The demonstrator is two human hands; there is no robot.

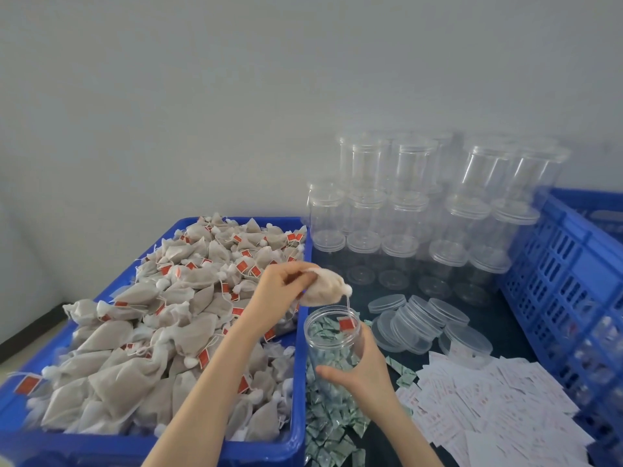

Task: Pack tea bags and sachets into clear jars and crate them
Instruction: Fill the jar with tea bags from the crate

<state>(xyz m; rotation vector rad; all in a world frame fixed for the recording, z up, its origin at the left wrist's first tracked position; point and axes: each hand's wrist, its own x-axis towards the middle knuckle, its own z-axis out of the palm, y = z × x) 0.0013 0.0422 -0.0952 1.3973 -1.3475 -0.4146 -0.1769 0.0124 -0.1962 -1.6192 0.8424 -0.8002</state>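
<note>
My left hand (279,286) pinches a beige tea bag (325,287) just above the open mouth of a clear jar (332,335). The bag's string hangs down and its red tag (345,323) dangles inside the jar's rim. My right hand (364,369) grips the jar around its lower half, holding it upright. The jar looks empty; the green-white sachets (327,423) seen through it lie on the table behind and below it. A blue tray (296,382) at the left is heaped with tea bags (151,332).
Stacks of lidded clear jars (414,210) stand at the back. Loose clear lids (421,321) lie to the right of the jar. White paper slips (499,409) cover the table at the right. A blue slatted crate (566,281) stands at the far right.
</note>
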